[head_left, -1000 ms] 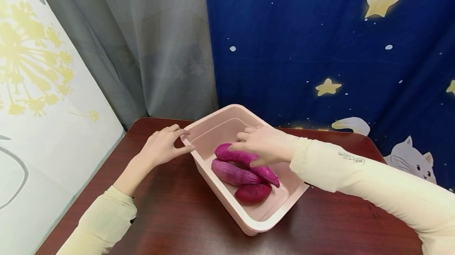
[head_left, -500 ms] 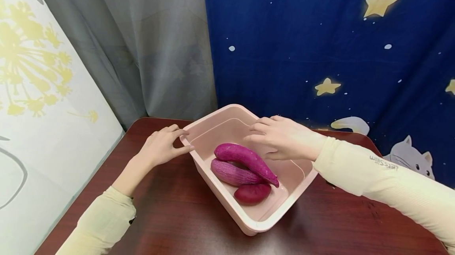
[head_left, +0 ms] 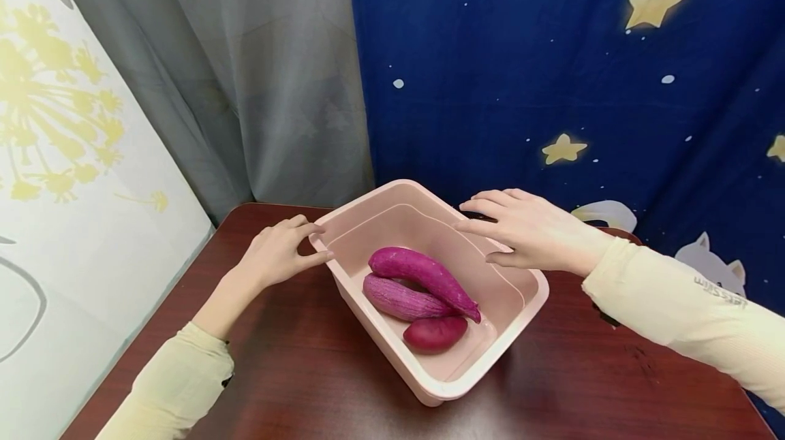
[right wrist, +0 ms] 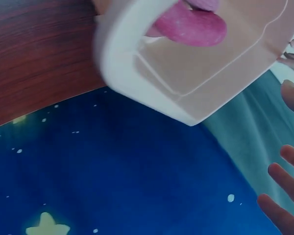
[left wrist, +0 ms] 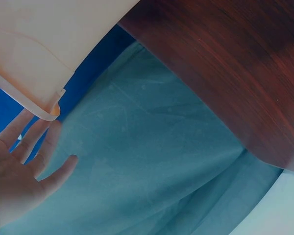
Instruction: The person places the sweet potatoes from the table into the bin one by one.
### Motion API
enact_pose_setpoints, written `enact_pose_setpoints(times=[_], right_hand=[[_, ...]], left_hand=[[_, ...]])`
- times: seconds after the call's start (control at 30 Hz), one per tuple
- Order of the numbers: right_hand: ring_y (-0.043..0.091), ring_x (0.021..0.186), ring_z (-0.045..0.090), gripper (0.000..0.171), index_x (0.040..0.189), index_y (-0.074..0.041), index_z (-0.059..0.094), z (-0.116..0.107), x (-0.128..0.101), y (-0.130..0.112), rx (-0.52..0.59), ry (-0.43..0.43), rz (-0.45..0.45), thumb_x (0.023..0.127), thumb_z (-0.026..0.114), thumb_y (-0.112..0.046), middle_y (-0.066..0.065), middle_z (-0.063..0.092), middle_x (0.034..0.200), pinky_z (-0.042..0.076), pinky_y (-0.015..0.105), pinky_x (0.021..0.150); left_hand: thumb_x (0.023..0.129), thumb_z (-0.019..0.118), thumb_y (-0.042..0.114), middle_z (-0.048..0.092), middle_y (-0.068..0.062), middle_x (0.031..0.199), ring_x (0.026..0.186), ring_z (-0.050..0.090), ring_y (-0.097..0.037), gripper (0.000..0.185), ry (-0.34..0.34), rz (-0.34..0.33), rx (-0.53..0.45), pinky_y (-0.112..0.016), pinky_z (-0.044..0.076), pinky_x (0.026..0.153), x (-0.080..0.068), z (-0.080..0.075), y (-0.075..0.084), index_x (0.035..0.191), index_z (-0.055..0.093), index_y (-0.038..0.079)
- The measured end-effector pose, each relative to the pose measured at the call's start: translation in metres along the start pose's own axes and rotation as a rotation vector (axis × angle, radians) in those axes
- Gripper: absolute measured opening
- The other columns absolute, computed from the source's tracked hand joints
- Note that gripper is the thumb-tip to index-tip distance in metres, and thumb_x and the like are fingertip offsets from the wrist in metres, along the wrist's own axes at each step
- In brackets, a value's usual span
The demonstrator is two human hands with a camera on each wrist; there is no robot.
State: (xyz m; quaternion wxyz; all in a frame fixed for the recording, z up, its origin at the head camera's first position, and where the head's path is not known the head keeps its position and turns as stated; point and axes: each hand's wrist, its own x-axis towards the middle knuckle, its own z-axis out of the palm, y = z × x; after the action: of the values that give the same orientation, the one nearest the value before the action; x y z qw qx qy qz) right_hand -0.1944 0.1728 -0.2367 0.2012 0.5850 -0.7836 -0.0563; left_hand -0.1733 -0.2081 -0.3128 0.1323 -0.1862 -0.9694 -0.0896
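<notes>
**Hands at the pink basin: current state**

Nearest to me, the dark wooden worktop [head_left: 319, 372] carries a pink plastic basin [head_left: 450, 385], set at an angle. Inside it I see three purple sweet potatoes: a short round one [head_left: 434, 332] nearest, a long pale one [head_left: 401, 298] behind it, and a long bright one [head_left: 423, 275] lying across that.

My left hand [head_left: 277, 255] rests on the basin's left corner, fingers [head_left: 309, 229] relaxed and touching the rim, not clamped.

My right hand [head_left: 530, 230] hovers over the basin's far right rim, fingers spread and straight, holding nothing.

Beyond hang a grey curtain [head_left: 257, 72] and a blue starry cloth [head_left: 552, 65].
</notes>
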Motion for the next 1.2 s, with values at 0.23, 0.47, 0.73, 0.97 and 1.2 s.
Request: enact_pose_setpoints(times=[0.23, 0.47, 0.73, 0.97, 1.2], right_hand=[[0.029, 0.108, 0.043, 0.056, 0.120, -0.013, 0.053, -0.002, -0.017, 0.006, 0.007, -0.018, 0.039, 0.069, 0.072, -0.025, 0.011, 0.048, 0.120, 0.037, 0.045, 0.081], [0.029, 0.108, 0.043, 0.049, 0.123, -0.014, 0.051, -0.002, -0.035, 0.012, 0.028, 0.027, 0.088, 0.086, 0.050, -0.046, 0.011, 0.048, 0.121, 0.036, 0.046, 0.082], [0.029, 0.108, 0.042, 0.052, 0.123, -0.014, 0.050, -0.002, -0.061, 0.019, 0.025, 0.054, 0.132, 0.088, 0.041, -0.051, 0.011, 0.048, 0.121, 0.035, 0.047, 0.082], [0.027, 0.107, 0.043, 0.057, 0.122, -0.015, 0.051, 0.003, -0.084, 0.026, 0.010, 0.064, 0.199, 0.087, 0.033, -0.057, 0.010, 0.049, 0.119, 0.038, 0.047, 0.078], [0.027, 0.104, 0.045, 0.055, 0.120, -0.013, 0.053, 0.010, -0.103, 0.031, 0.014, 0.076, 0.230, 0.087, 0.038, -0.055, 0.011, 0.050, 0.118, 0.038, 0.046, 0.076]], left_hand=[[0.074, 0.063, 0.050, 0.055, -0.005, 0.092, 0.079, 0.053, -0.022, 0.050, -0.002, -0.001, 0.002, -0.040, 0.043, 0.062, -0.001, 0.000, 0.001, 0.106, 0.063, 0.011], [0.074, 0.064, 0.049, 0.055, -0.004, 0.091, 0.077, 0.052, -0.021, 0.050, 0.000, -0.004, -0.001, -0.038, 0.044, 0.060, -0.001, 0.000, 0.001, 0.106, 0.064, 0.011], [0.074, 0.062, 0.050, 0.055, -0.005, 0.092, 0.078, 0.052, -0.021, 0.051, -0.005, 0.000, 0.001, -0.039, 0.043, 0.061, 0.000, 0.000, 0.000, 0.107, 0.063, 0.011], [0.074, 0.063, 0.050, 0.054, -0.004, 0.090, 0.078, 0.053, -0.021, 0.051, 0.003, 0.005, 0.005, -0.039, 0.044, 0.061, 0.000, -0.001, 0.001, 0.107, 0.063, 0.012], [0.074, 0.063, 0.051, 0.054, -0.003, 0.090, 0.078, 0.052, -0.021, 0.051, 0.000, 0.000, 0.008, -0.039, 0.043, 0.061, -0.001, 0.000, 0.001, 0.107, 0.063, 0.012]])
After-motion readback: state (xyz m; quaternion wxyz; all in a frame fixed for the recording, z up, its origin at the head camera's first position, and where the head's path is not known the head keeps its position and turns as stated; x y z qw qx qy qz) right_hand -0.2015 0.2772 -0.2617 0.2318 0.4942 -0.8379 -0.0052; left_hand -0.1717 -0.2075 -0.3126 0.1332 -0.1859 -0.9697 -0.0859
